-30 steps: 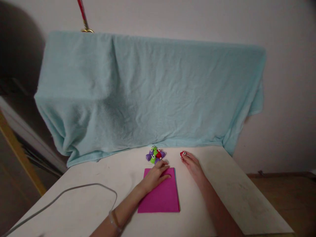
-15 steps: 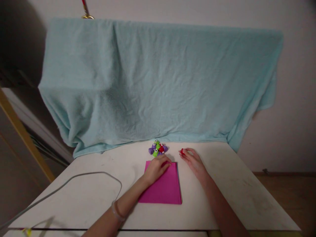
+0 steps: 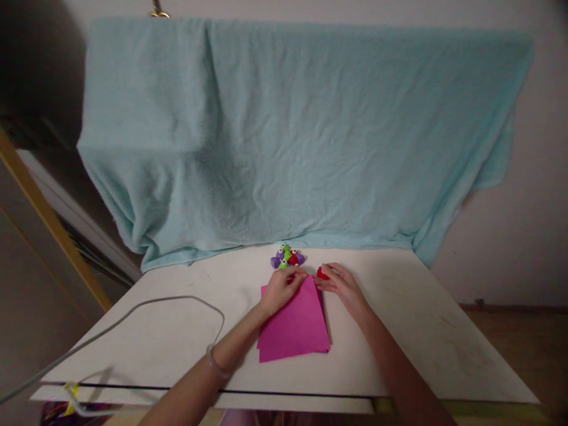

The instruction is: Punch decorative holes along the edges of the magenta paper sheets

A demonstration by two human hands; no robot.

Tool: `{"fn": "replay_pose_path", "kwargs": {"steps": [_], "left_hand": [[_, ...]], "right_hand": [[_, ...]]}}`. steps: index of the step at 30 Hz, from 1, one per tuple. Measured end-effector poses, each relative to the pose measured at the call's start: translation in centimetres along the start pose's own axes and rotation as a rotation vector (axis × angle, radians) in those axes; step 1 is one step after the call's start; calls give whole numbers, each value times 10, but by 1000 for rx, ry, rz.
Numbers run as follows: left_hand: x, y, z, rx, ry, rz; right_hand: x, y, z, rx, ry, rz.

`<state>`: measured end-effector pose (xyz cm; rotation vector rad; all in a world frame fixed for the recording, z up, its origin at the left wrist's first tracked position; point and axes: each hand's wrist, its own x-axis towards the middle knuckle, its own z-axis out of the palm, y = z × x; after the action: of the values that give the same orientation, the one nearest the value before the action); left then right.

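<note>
A stack of magenta paper sheets [image 3: 293,322] lies on the white table [image 3: 399,331]. My left hand [image 3: 280,289] rests on its far edge and pinches the top sheet, which sits slightly askew over the ones below. My right hand [image 3: 341,286] lies just right of the stack with a small red toy [image 3: 322,273] between its fingertips. A cluster of small purple, green and red toys with googly eyes [image 3: 287,257] sits just beyond both hands.
A light blue towel [image 3: 293,136] hangs behind the table and drapes onto its far edge. A grey cable [image 3: 146,310] loops over the left part of the table. A wooden frame [image 3: 48,219] stands at left.
My right hand has carried the red toy left toward the paper. My left hand has closed on the top sheet and skewed it. The view has shifted back.
</note>
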<state>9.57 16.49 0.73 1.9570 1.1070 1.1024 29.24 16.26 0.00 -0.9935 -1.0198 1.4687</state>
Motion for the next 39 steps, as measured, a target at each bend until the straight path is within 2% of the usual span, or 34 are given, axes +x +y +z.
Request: {"fn": "replay_pose_path", "kwargs": {"steps": [4, 9, 22, 31, 39], "left_hand": [[-1, 4, -1, -22, -25, -23], [0, 2, 0, -20, -10, -27], [-2, 1, 1, -7, -26, -14], [-1, -9, 4, 5, -24, -21], [-1, -9, 3, 24, -45, -30]], "right_hand": [[-1, 0, 4, -97, 22, 40], [0, 2, 4, -161, -21, 45], [-1, 3, 7, -162, -43, 51], [3, 11, 1, -213, -31, 40], [3, 11, 1, -193, -71, 27]]}}
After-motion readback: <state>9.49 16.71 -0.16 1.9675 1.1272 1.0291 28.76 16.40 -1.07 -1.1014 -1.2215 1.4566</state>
